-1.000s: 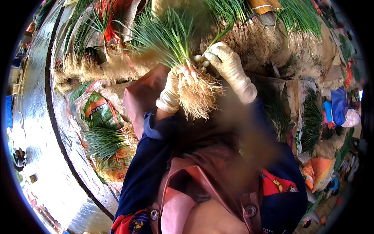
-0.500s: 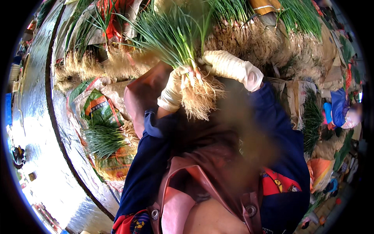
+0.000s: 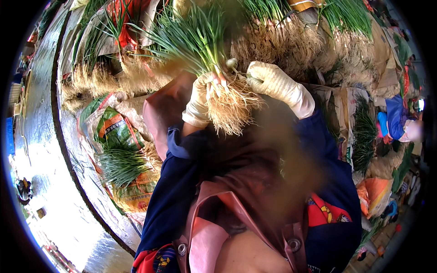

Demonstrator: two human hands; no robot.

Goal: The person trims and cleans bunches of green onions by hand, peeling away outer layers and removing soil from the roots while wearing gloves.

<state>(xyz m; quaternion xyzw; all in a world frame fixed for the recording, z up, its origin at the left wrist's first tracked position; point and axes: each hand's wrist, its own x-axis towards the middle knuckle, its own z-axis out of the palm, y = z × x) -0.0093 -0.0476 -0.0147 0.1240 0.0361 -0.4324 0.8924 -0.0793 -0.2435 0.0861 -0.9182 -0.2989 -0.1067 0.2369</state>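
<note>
My left hand (image 3: 198, 101), in a cream glove, is closed around a bunch of scallions (image 3: 218, 79). Their green leaves (image 3: 195, 38) fan up and to the left, while pale, stringy roots (image 3: 233, 107) hang below the fist. One white bulb end (image 3: 231, 63) sticks out at the right side of the bunch. Beside the roots, my right hand (image 3: 277, 84), gloved the same way, has its fingers curled and pressed together. Its fingertips are close to the root strands; whether any strand is between them is too small to make out.
Rooted scallions (image 3: 277, 41) lie in a row across the far side, with more bunches (image 3: 95, 77) at the far left. A smaller pile (image 3: 120, 164) rests on printed sacks at left. Dark green stalks (image 3: 363, 136) lie at right. A wet grey floor (image 3: 50, 182) runs along the left.
My right hand has drawn back to the right from behind the scallions, its curled fingers now showing beside the roots. The bunch in my left hand has shifted slightly left and up.
</note>
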